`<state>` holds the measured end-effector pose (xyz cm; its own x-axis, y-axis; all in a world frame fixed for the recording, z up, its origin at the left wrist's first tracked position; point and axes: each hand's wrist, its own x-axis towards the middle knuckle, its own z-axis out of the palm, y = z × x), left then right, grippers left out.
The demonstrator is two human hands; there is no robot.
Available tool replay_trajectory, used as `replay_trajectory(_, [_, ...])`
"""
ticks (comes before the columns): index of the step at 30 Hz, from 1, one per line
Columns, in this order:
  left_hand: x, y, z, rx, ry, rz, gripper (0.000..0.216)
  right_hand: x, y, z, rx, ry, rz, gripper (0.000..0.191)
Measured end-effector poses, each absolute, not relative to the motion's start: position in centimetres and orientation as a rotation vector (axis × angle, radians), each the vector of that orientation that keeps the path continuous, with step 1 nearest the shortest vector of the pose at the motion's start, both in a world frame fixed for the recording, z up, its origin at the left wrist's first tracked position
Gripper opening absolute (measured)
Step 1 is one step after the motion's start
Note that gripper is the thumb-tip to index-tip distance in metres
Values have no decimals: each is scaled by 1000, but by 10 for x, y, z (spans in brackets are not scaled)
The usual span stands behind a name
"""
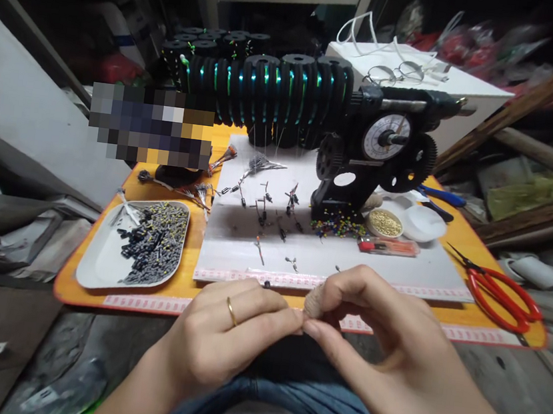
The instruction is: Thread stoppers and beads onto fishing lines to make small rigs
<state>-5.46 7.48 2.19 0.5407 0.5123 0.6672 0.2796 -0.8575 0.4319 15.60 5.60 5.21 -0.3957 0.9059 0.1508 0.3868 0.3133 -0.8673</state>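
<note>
Just past the table's near edge, my left hand [237,320] and my right hand [376,333] meet fingertip to fingertip. Both are closed in a pinch. Whatever lies between the fingertips is too small to make out. A gold ring is on my left hand, and a beige textured wrap [314,301] covers my right index fingertip. Beyond them, on the white board [231,248], lie several small wire pieces with dark sleeves [262,215]. A tiny dark piece [267,284] sits right behind my left fingers.
A white tray [93,258] of small grey and black parts stands left. A black machine with spools [270,92] spans the back. Right are coloured beads [337,224], a dish of gold bits [384,223], a red cutter [387,247], red-handled scissors [502,295] and a tape measure [154,303].
</note>
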Motion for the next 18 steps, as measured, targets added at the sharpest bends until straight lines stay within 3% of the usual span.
replay_trajectory(7, [-48,57,18,1924,893,1333,15,138,57,36,-918,-1485,1129,29])
replay_trajectory(12, [-51,45,14,1643,1029,1303,14,137,60,30,-686,-1893,480,45])
replay_trajectory(15, [-54,43,16,1610,1081,1266,14,144,64,30,-606,-2163,152,30])
replay_trajectory(18, [-56,43,18,1627,1114,1233,14,149,68,29,-611,-2219,65,24])
